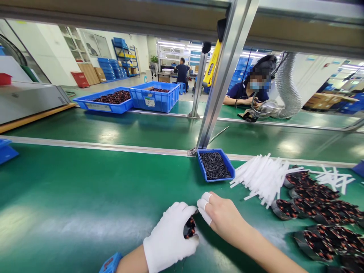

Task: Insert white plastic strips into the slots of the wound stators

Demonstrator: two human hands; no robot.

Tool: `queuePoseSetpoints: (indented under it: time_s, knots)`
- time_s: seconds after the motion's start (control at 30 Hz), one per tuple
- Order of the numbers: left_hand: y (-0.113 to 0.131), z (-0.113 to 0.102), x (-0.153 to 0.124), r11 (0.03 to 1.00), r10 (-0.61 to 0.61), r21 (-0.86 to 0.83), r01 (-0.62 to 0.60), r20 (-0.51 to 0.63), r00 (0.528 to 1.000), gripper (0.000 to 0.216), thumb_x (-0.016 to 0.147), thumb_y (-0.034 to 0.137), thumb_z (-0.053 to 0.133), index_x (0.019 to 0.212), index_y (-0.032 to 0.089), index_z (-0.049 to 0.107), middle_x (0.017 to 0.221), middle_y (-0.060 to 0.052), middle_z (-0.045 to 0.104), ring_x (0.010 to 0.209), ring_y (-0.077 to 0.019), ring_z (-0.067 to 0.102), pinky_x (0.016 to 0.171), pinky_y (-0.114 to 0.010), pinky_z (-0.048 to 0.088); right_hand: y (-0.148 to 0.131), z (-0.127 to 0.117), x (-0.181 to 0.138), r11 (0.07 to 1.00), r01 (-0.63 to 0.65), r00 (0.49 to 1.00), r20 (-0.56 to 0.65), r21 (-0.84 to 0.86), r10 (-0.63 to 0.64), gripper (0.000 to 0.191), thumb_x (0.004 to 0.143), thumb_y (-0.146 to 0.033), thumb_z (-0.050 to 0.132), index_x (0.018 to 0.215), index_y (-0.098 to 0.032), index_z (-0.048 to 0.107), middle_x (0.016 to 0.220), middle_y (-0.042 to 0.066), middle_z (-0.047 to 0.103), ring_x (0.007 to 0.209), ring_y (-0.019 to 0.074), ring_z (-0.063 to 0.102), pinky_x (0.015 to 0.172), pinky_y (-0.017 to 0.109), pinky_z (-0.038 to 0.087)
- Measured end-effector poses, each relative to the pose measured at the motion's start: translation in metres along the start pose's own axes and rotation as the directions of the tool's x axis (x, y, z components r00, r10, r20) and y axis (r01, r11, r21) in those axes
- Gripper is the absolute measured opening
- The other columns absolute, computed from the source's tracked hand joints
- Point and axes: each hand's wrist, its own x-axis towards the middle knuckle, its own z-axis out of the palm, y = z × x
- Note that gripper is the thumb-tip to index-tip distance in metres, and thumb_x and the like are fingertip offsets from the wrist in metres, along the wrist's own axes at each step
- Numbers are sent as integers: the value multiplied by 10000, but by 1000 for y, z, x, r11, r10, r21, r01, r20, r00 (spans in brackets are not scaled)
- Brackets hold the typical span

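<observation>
My left hand (170, 237), in a white glove, is closed around a small dark coil with reddish windings (189, 228), held just above the green bench mat (85, 197). My right hand (220, 217) is bare with white finger cots on thumb and forefinger. Its fingertips pinch at the top of the same coil. Whether a small part sits in that pinch is hidden. A small blue tray of short black pieces (215, 165) stands just beyond my hands.
A pile of white strips (263, 176) and several more coils (318, 212) lie to the right. Two big blue bins (155, 99) of dark parts stand across the belt. A masked co-worker (250, 91) sits opposite beside a flexible duct (287, 91). A metal post (218, 83) rises ahead.
</observation>
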Motion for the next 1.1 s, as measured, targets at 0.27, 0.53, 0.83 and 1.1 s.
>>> queuePoseSetpoints:
  time_s: [0.27, 0.53, 0.83, 1.1]
  knots:
    - [-9, 17, -1, 979, -104, -180, 90, -67, 992, 912, 594, 177, 505, 1370, 156, 27, 1253, -134, 408, 1138, -268, 399, 959, -408, 326, -5, 34, 21, 941, 87, 989, -144, 328, -41, 168, 840, -121, 401, 881, -141, 563, 842, 89, 547, 779, 190, 469, 655, 271, 382]
    - [-8, 16, 1, 974, -108, -208, 94, -55, 993, 925, 592, 140, 483, 1367, 128, -22, 1316, -159, 352, 1202, -276, 365, 974, -427, 329, 0, 23, 25, 791, 228, 972, -174, 568, -155, 188, 867, -177, 454, 733, -178, 586, 709, -24, 594, 692, 82, 524, 679, 152, 392]
    - [-8, 17, 2, 963, -121, -249, 108, -40, 992, 923, 578, 138, 494, 1370, 106, 21, 1304, -167, 377, 1190, -275, 386, 984, -438, 314, -1, 20, 27, 615, 148, 989, -115, 774, -94, 266, 745, -111, 490, 495, -165, 418, 520, -37, 444, 564, 94, 411, 595, 181, 342]
    - [-18, 27, 4, 961, -105, -267, 74, -104, 989, 1001, 524, 177, 547, 1380, 83, 37, 1333, -188, 363, 1193, -292, 396, 972, -392, 352, 4, 20, 42, 459, 150, 982, -80, 876, -168, 242, 762, -173, 492, 534, -150, 415, 530, -47, 413, 493, 67, 372, 483, 164, 318]
